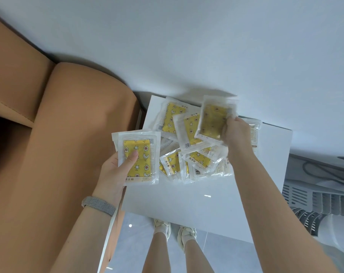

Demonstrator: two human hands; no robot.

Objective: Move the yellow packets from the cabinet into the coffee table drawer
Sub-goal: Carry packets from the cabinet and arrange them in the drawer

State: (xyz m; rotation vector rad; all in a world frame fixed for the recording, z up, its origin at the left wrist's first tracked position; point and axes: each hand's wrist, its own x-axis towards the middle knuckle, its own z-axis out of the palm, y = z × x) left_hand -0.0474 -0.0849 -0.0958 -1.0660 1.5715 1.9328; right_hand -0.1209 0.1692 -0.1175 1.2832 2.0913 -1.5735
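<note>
Packets (189, 142) litter white cabinet top (187, 196); tan sofa (68, 134) beside.

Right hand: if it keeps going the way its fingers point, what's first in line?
Probably the wall. The right hand points up-left, holding a yellow packet raised over the pile; that packet's edge would likely meet it first. Depth is unclear.

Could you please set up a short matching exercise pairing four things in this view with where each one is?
Things:
1. left hand
2. right hand
3. pile of packets
4. sofa

Places:
A. lying on the white cabinet top
B. left of the cabinet
C. gripping a packet raised above the pile
D. holding a packet over the cabinet's left edge

Pairs: 1-D, 2-C, 3-A, 4-B
</note>
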